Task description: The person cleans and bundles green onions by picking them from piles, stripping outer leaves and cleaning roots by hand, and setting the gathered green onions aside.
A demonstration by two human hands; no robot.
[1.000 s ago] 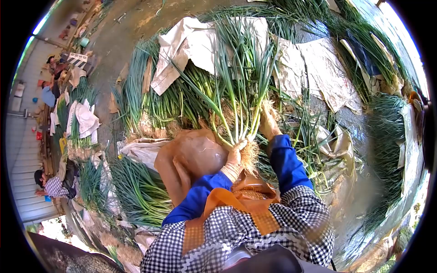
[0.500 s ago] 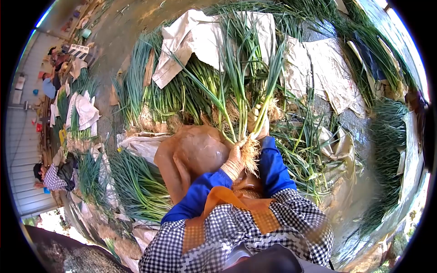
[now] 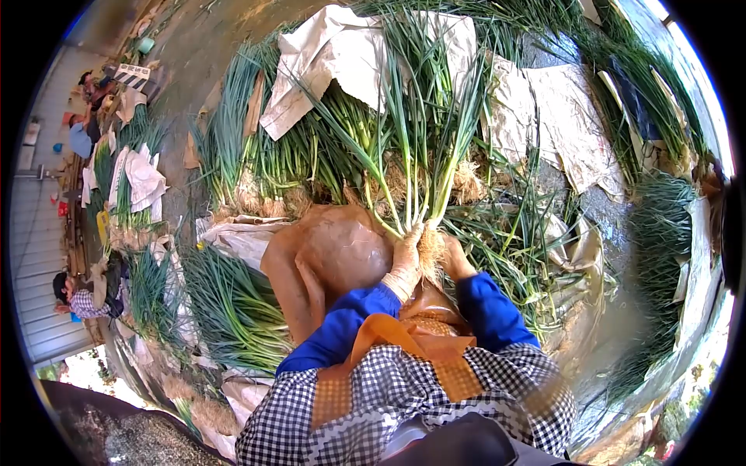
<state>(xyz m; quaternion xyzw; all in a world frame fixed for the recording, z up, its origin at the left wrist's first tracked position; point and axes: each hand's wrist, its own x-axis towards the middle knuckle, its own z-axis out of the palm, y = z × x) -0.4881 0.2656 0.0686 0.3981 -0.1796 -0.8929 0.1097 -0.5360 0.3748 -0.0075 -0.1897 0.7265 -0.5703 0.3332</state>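
A bunch of green onions (image 3: 441,194) stands upright in front of my body, its long leaves fanning away from me. My left hand (image 3: 405,262) is closed around the white lower stalks, just above the tangled pale roots (image 3: 431,252). On the other side of those roots is my right hand (image 3: 458,261), lower down and close against them. The roots hide its fingers, so I cannot see whether they grip anything. A brown waterproof apron (image 3: 346,245) covers my lap and knees beneath the bunch.
Rows of green onions (image 3: 334,147) lie beyond my knees, partly under a whitish sack (image 3: 330,58). Another pile (image 3: 233,311) is at my left. Loose leaves (image 3: 505,248) and a flattened sack (image 3: 571,116) are at my right. Other people (image 3: 81,299) sit at far left.
My right hand has come down from the stalks to beside the roots, toward me. My left hand still holds the bunch and has shifted slightly up and right.
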